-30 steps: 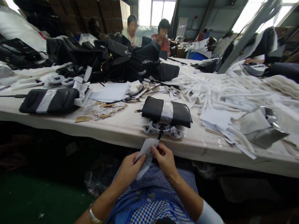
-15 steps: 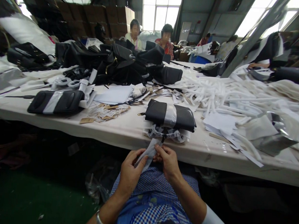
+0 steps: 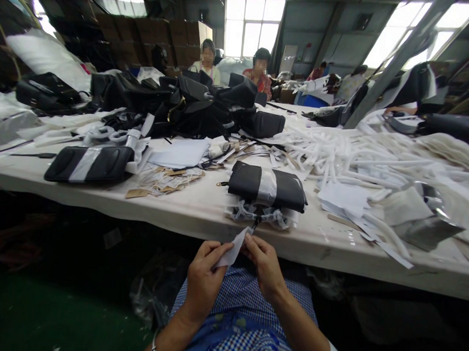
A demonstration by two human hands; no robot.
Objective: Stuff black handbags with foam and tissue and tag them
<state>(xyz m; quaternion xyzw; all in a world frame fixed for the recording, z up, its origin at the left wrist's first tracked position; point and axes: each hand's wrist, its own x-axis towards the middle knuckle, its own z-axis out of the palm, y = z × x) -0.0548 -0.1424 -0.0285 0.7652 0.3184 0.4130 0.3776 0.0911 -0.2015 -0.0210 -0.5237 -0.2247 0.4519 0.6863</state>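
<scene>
Between my hands, just off the table's front edge, is a thin white sheet point(image 3: 231, 252). My left hand point(image 3: 208, 271) pinches its lower left part between thumb and fingers. The fingertips of my right hand point(image 3: 264, 263) are closed on its upper right end, beside a short black strap point(image 3: 256, 222) that hangs from the bundle on the table. That bundle is a folded black bag point(image 3: 268, 186) with a pale band round its middle, lying on wrapped handles point(image 3: 262, 213). The sheet hides part of my fingertips.
A second banded black bag point(image 3: 89, 163) lies at the left, near paper tags point(image 3: 165, 180). Black bags point(image 3: 199, 103) are heaped behind. White strips point(image 3: 330, 149) and a silvery packet point(image 3: 423, 217) cover the right side. Two people sit across the table point(image 3: 201, 208).
The sheet looks shorter and more folded between my hands. My left fingers have shifted along it, and the whole view has moved slightly, so the table sits a little lower.
</scene>
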